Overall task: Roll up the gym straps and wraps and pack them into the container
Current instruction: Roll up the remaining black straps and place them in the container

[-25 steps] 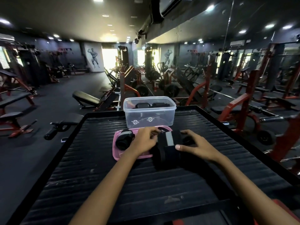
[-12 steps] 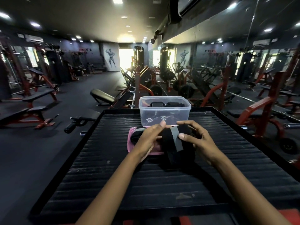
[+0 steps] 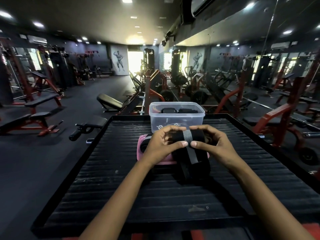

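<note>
A black wrap with a grey stripe (image 3: 188, 137) is held up between both hands above the ribbed black platform (image 3: 155, 196). My left hand (image 3: 161, 144) grips its left end with curled fingers. My right hand (image 3: 213, 142) grips the right end, and the two thumbs meet on the stripe. The wrap's loose tail (image 3: 192, 163) hangs down onto the platform. Behind the hands stands a clear plastic container (image 3: 176, 116) with rolled black straps inside. A pink lid (image 3: 164, 161) lies under the hands, with a rolled black strap (image 3: 143, 146) on its left part.
The platform has raised black edges (image 3: 259, 137). Gym benches (image 3: 43, 101), red machine frames (image 3: 277, 115) and weight plates surround it. A padded handle (image 3: 86, 127) sticks out to the platform's left.
Both hands have lifted the wrap off the platform and drawn together on it, the thumbs now meeting on the grey stripe. The camera view has shifted a little.
</note>
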Demonstrator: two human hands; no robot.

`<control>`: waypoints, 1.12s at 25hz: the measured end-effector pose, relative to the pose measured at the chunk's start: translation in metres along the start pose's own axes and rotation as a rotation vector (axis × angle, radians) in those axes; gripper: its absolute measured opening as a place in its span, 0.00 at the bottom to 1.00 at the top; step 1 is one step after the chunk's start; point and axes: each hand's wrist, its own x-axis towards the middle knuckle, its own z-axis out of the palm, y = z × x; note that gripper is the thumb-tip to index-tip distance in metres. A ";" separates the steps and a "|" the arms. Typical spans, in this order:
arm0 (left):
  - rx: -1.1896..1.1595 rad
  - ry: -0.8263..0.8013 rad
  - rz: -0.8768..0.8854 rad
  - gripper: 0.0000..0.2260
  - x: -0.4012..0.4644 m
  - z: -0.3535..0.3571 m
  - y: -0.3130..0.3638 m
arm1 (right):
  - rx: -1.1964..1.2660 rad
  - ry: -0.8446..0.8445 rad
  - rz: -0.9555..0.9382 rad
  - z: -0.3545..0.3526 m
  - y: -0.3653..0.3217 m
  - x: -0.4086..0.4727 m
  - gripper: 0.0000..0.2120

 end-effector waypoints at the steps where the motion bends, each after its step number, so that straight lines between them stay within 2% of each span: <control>1: 0.046 0.000 0.014 0.16 0.000 0.001 0.001 | -0.037 0.009 -0.010 -0.001 -0.001 0.000 0.17; 4: 0.141 -0.007 0.048 0.14 -0.004 0.004 0.000 | -0.081 0.041 -0.028 -0.001 -0.004 -0.002 0.12; 7: 0.134 -0.061 0.065 0.25 -0.007 0.007 -0.001 | -0.036 0.102 -0.011 0.004 -0.007 -0.002 0.06; 9: 0.111 -0.066 0.086 0.27 -0.007 0.008 -0.002 | 0.014 0.125 0.029 0.008 -0.008 -0.002 0.01; 13: 0.174 -0.039 0.142 0.24 -0.007 0.007 -0.003 | 0.044 0.122 0.089 0.012 -0.006 -0.005 0.05; 15: 0.228 -0.022 0.144 0.26 -0.007 0.006 -0.006 | 0.032 0.109 0.079 0.012 -0.005 -0.006 0.07; 17: 0.226 -0.051 0.054 0.34 -0.006 0.002 -0.012 | 0.023 0.064 0.076 0.010 -0.004 -0.008 0.03; 19: 0.336 -0.171 -0.096 0.39 -0.006 -0.008 -0.020 | 0.033 0.036 0.066 0.005 -0.002 -0.009 0.13; 21: 0.563 -0.344 -0.216 0.35 -0.008 -0.017 -0.029 | 0.077 0.037 0.093 -0.001 -0.002 -0.012 0.19; 24: 0.830 -0.484 -0.203 0.22 -0.015 -0.017 -0.040 | 0.231 -0.046 0.151 -0.008 -0.002 -0.016 0.24; 25: 0.839 -0.486 -0.190 0.17 -0.017 -0.013 -0.041 | 0.275 -0.091 0.167 -0.009 -0.003 -0.018 0.25; 27: 0.711 -0.443 -0.210 0.06 -0.015 -0.006 -0.038 | 0.325 -0.183 0.181 -0.014 -0.007 -0.020 0.27; 28: 0.633 -0.411 -0.214 0.05 -0.013 -0.003 -0.035 | 0.326 -0.218 0.175 -0.016 -0.010 -0.021 0.27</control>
